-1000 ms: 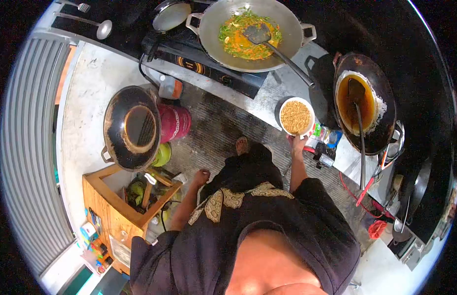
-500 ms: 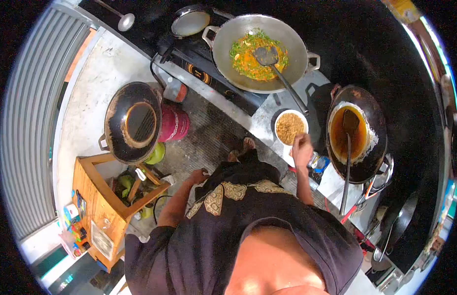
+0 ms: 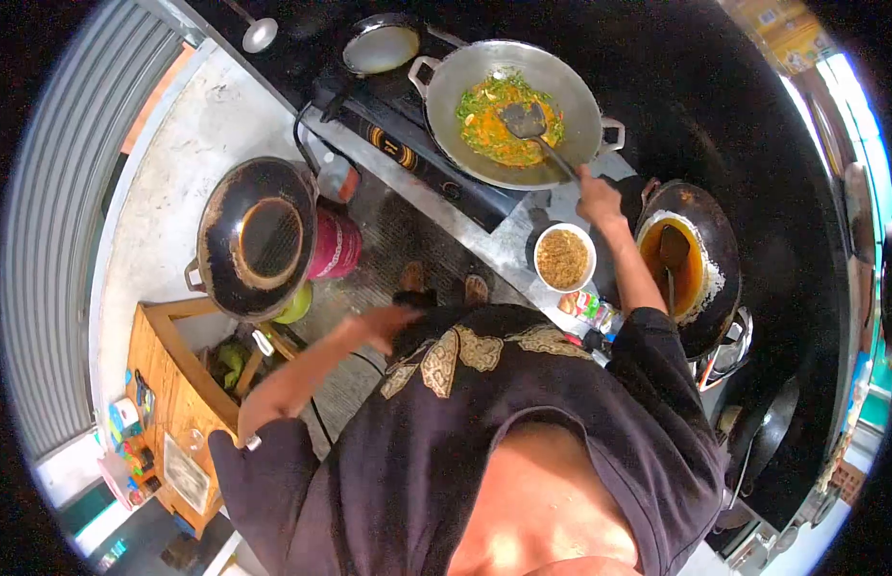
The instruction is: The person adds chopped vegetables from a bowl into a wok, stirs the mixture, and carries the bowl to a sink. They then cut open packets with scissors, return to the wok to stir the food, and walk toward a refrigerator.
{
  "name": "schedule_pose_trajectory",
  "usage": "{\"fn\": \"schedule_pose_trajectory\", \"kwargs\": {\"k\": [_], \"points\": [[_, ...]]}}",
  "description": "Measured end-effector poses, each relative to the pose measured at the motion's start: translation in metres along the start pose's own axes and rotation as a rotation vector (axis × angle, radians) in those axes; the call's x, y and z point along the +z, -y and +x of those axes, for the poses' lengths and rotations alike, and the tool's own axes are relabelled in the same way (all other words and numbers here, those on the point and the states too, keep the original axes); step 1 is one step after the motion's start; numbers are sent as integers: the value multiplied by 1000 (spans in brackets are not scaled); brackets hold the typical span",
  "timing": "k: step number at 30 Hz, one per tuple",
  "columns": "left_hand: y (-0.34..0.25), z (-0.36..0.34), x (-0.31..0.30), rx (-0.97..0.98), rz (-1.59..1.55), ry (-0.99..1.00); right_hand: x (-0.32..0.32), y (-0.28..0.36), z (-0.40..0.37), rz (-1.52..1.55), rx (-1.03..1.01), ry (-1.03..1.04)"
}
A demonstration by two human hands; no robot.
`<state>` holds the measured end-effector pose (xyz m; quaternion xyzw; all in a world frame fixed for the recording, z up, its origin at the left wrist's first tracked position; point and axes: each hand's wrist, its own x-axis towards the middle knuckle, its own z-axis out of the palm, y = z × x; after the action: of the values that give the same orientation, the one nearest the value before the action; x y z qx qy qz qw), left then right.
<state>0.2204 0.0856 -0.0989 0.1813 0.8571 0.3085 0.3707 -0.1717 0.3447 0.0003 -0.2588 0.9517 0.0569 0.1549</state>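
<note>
My right hand (image 3: 598,200) is closed round the handle of a dark spatula (image 3: 525,123). The spatula's blade rests in a large metal wok (image 3: 585,96), on chopped greens in an orange-yellow sauce (image 3: 477,139). Just below that hand stands a white bowl (image 3: 539,274) of brown crumbly food (image 3: 563,256). My left hand (image 3: 377,328), smeared by motion, hangs in front of my dark shirt, and its fingers cannot be made out. No object shows in it.
To the right, a blackened wok (image 3: 705,206) holds brown oil (image 3: 691,278) and a ladle (image 3: 673,247). Colourful packets (image 3: 588,309) lie below the bowl. At left are another dark wok (image 3: 216,211), a pink container (image 3: 338,245) and a wooden table (image 3: 168,384). A small pan (image 3: 381,50) sits behind the stove (image 3: 408,154).
My right hand has moved up from beside the bowl and taken hold of the spatula handle. My left hand has shifted slightly and is now blurred.
</note>
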Motion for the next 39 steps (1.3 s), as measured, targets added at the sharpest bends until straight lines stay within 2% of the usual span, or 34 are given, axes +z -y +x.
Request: {"fn": "schedule_pose_trajectory", "kwargs": {"k": [1, 3, 5, 8, 9, 10, 12, 16, 17, 19, 20, 21, 22, 23, 24, 26, 28, 29, 32, 35, 38, 39], "points": [[-26, -7, -6, -94, -105, 70, -20, 5, 0, -55, 16, -10], [-74, -34, -43, -230, -204, 153, -23, -13, 29, -111, -42, -174], [-93, -60, -69, -316, -198, 180, -61, -14, 54, -234, -42, -73], [-64, -66, -44, -78, -268, -125, -140, 4, 64, -317, -233, -153], [-56, -67, -43, -17, -278, -194, -164, 7, 72, -409, -307, -68], [-51, -68, -47, 15, -273, -208, -211, 45, 41, -326, -189, 128], [-42, -71, -51, 52, -259, -207, -229, 55, 67, -458, -20, 430], [-30, -76, -55, 91, -237, -199, -231, 63, 60, -363, -123, 561], [-26, -77, -54, 105, -239, -204, -221, 56, 64, -231, -92, 586], [-15, -79, -46, 166, -233, -256, -179, 39, 69, -155, -169, 476], [-12, -80, -43, 196, -228, -280, -165, 42, 49, -28, -179, 334], [-12, -81, -44, 169, -243, -259, -109, 8, 72, -179, -463, 46], [-13, -82, -45, 142, -258, -234, -94, 23, 58, -236, -265, 125], [-14, -83, -46, 114, -272, -210, -71, 30, 38, -26, -210, -19], [-14, -84, -46, 90, -278, -194, -26, 17, 49, -106, -131, -81], [-16, -84, -44, 79, -274, -185, 22, 16, 51, 79, -181, -211], [-15, -84, -42, 84, -256, -185, 32, 32, 43, 240, -186, -316], [-15, -84, -40, 90, -241, -188, 31, 31, 37, 391, -191, -278], [-12, -82, -37, 127, -170, -207, 22, 31, 36, 726, 29, -123], [-12, -83, -35, 125, -164, -204, -2, 27, 20, 991, 98, -111], [-27, -93, -44, -28, -372, -111, 10, -6, 44, 638, 18, -241], [-28, -93, -44, -52, -384, -103, 11, -7, 51, 455, -48, -380]]}}
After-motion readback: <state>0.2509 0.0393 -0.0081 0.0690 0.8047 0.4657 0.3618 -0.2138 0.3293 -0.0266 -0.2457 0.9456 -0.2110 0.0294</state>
